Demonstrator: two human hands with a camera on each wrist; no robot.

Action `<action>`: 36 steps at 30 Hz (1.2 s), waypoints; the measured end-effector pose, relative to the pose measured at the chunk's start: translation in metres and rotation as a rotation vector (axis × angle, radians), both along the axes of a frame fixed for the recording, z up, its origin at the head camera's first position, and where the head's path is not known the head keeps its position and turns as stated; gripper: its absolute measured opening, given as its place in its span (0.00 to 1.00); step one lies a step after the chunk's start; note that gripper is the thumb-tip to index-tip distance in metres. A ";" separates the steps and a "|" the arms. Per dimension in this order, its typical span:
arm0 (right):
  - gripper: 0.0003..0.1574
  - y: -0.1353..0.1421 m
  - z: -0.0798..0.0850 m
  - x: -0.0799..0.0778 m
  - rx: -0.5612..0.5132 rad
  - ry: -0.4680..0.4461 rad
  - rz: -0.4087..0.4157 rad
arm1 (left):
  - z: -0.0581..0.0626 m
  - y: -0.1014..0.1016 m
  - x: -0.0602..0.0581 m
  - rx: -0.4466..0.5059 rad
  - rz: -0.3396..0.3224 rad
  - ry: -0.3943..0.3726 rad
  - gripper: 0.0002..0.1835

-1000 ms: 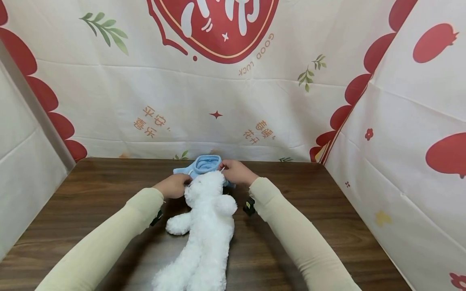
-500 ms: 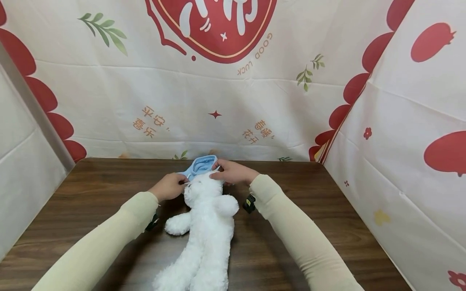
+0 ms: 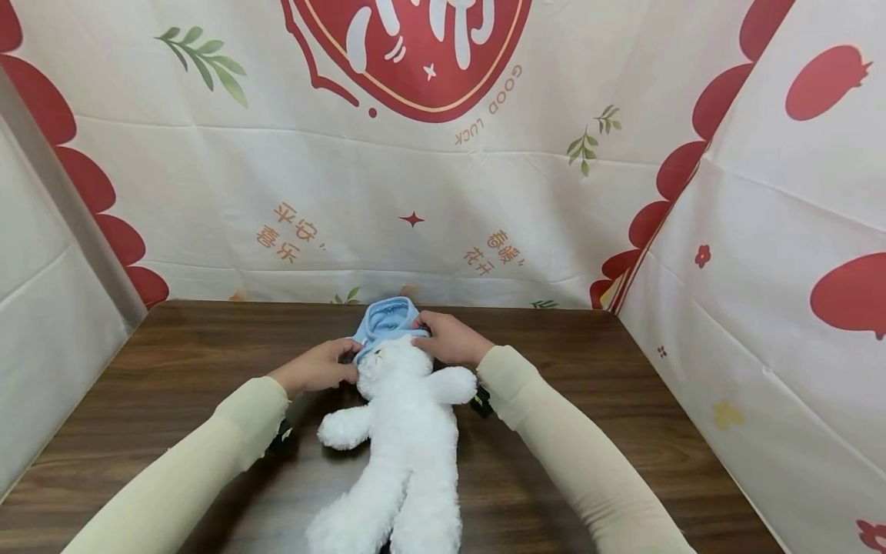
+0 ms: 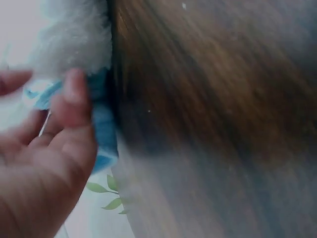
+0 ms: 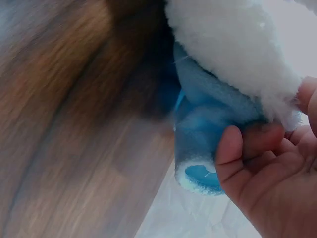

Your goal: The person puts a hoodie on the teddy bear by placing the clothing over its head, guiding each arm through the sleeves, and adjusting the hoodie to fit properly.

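Two hands grip the blue garment (image 3: 384, 323) at the bear's (image 3: 404, 431) head: left hand (image 3: 320, 368) and right hand (image 3: 451, 339) flank it; body trails toward the person.

**A dark wooden table boxed in by printed cloth**

A dark brown table (image 3: 595, 400) with a visible wood grain fills the lower part of the head view. Cream cloth stands on 3 sides of it. The back cloth (image 3: 388, 192) carries a large red emblem (image 3: 408, 46) at the top, green leaf sprigs, a small red star, orange lettering and red scalloped edges. The right cloth (image 3: 775, 308) shows red fruit shapes and small flowers. The left cloth (image 3: 41, 323) is plain. The light is even and soft.
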State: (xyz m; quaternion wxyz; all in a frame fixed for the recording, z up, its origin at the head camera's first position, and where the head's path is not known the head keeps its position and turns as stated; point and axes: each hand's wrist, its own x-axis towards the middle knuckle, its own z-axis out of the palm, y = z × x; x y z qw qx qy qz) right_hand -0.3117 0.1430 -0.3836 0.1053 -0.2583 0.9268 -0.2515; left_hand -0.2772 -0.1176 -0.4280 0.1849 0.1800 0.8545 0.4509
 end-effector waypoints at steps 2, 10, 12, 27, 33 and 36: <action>0.09 0.002 -0.003 0.000 -0.006 0.031 0.001 | 0.001 0.000 0.002 -0.029 -0.058 0.017 0.32; 0.25 0.021 0.006 0.005 0.047 -0.099 0.050 | 0.001 0.013 0.007 -0.148 -0.052 0.194 0.35; 0.32 0.024 0.009 0.007 0.089 -0.140 0.063 | 0.002 0.015 0.009 -0.167 -0.031 0.213 0.36; 0.08 0.021 -0.012 0.010 -0.012 0.100 0.103 | -0.002 0.022 0.011 -0.093 0.089 0.253 0.18; 0.08 0.016 -0.017 0.011 -0.042 0.228 0.053 | 0.000 0.027 0.011 -0.063 0.143 0.372 0.17; 0.06 0.014 -0.014 0.013 -0.039 0.204 0.019 | 0.004 0.031 0.010 -0.070 0.155 0.469 0.21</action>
